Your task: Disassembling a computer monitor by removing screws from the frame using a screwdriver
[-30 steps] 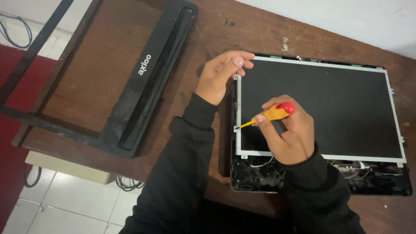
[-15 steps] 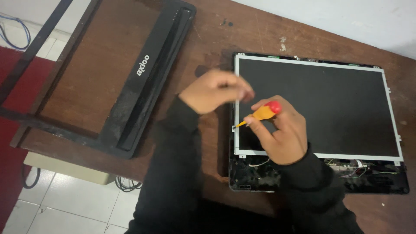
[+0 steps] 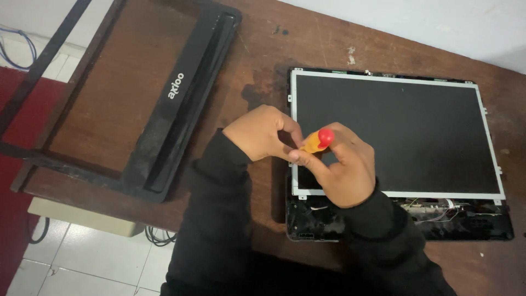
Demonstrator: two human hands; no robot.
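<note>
your right hand is closed around a yellow screwdriver with a red cap, at the left edge of the bare laptop screen panel. your left hand curls its fingertips against the tool, touching your right. a black bezel frame lies well apart on the wooden table.

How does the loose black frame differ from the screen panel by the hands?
The black frame is an open bezel with the table showing through; the screen panel is a solid dark sheet with a silvery rim. The frame lies skewed, overhanging the table's edge; the panel lies within it. Both are rectangular and flat.
</note>
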